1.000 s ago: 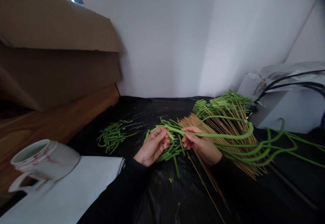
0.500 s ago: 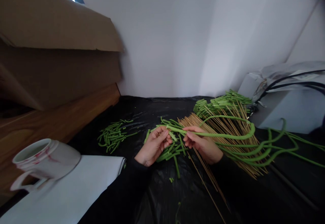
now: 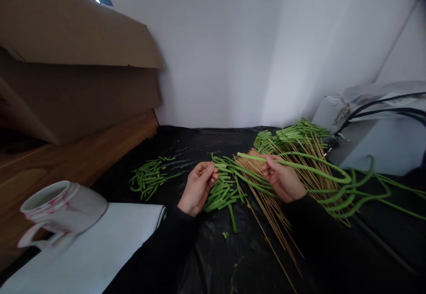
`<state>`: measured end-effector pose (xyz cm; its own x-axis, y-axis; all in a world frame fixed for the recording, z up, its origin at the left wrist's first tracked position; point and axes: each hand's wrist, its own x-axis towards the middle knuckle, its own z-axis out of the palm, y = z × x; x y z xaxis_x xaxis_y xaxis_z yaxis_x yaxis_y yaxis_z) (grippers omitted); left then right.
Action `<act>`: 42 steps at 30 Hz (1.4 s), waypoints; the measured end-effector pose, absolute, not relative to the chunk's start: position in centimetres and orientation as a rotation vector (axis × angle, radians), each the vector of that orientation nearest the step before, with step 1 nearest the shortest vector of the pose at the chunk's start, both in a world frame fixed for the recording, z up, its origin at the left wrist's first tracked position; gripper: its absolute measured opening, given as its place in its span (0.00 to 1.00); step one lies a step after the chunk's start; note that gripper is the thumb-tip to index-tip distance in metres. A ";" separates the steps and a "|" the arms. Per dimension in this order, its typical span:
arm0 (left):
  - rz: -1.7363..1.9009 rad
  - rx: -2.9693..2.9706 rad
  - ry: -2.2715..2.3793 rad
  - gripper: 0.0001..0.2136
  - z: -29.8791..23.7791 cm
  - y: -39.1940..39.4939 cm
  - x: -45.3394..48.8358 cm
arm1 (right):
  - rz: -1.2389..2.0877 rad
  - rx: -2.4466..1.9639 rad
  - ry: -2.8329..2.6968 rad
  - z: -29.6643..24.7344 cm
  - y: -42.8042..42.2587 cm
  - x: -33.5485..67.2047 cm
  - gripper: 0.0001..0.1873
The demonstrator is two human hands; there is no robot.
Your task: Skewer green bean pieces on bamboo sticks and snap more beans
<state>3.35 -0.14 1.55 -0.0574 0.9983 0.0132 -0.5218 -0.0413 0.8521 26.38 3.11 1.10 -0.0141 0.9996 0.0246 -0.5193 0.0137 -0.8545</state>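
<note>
My right hand [image 3: 283,177] pinches a long green garlic scape [image 3: 319,169] near its cut end, which points left. The rest of the scape bends round in a loop to the right. My left hand [image 3: 198,188] is closed in a pinch on a short cut piece of garlic scape [image 3: 220,166]. Below and between the hands lies a heap of cut pieces [image 3: 221,196]. Thin bamboo skewers [image 3: 266,196] are spread under and beside my right hand. More long scapes [image 3: 362,194] curl across the skewers at the right.
A pile of scape pieces [image 3: 293,133] lies by the wall, and thinner bits [image 3: 148,178] lie at left. Black plastic sheeting [image 3: 199,141] covers the surface. A mug [image 3: 71,209] stands on a white sheet [image 3: 109,240]. A cardboard box [image 3: 83,41] and a white box [image 3: 379,143] flank the area.
My right hand has moved right and slightly up with the long scape, away from my left hand. A short piece now shows apart from it at my left fingertips.
</note>
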 end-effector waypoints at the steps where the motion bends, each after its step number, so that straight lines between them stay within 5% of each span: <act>1: 1.493 0.779 0.821 0.14 1.5 -0.1 3.4 | 1.413 -0.774 -0.805 1.2 3.1 26.5 0.13; 9: 1.485 0.820 0.794 0.13 1.8 -0.5 3.7 | 1.353 -0.770 -0.850 1.6 3.2 26.9 0.15; 20: 1.307 1.155 0.861 0.10 1.2 -1.0 4.6 | 1.338 -0.902 -1.712 1.2 0.1 23.0 0.16; 32: 1.284 1.258 1.052 0.08 1.4 -1.5 5.3 | 1.338 -0.942 -1.630 0.9 0.0 22.6 0.15; 42: 1.291 1.205 1.081 0.09 1.4 -1.8 5.7 | 0.710 -0.974 -1.844 0.5 -0.5 22.5 0.07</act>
